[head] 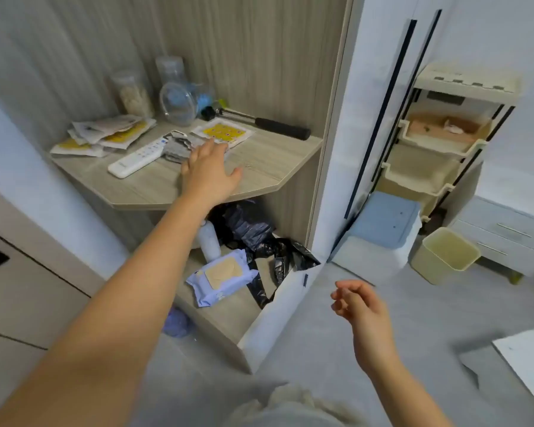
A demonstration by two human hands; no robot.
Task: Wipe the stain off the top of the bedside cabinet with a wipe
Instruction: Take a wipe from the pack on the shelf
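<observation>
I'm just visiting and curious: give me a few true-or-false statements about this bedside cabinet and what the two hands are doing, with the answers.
1. The left hand reaches over the cabinet top with its fingers spread. True.
2. The right hand holds a wipe. False: its fingers are loosely curled and hold nothing.
3. The pack of wipes lies on the cabinet top. False: it lies on the lower shelf, beside the black bags.
4. A white remote control lies on the cabinet top. True.
5. The bin stands on the cabinet. False: it stands on the floor, off to the right.
</observation>
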